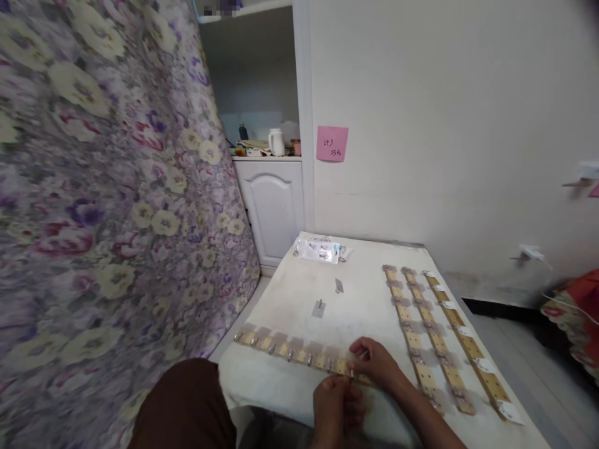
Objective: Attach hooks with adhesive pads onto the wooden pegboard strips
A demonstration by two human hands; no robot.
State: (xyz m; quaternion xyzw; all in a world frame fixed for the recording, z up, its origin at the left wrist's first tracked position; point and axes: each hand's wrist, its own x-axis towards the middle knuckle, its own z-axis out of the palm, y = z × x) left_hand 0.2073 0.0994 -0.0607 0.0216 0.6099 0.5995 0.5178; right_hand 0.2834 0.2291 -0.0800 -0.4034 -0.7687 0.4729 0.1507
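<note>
A wooden strip (290, 351) with several small metal clips lies along the near edge of the white table (365, 299). My right hand (377, 363) rests on the strip's right end, fingers curled and pinched on a small metal clip (352, 372). My left hand (334, 405) is just below it at the table's edge, fingers closed near the same clip. What the left fingers hold is too small to make out.
Three more wooden strips (435, 340) lie side by side on the table's right part. Two loose small pieces (319, 307) and clear plastic bags (321, 251) lie further back. A flowered cloth (103, 206) hangs at left. A pink note (332, 144) sticks on the wall.
</note>
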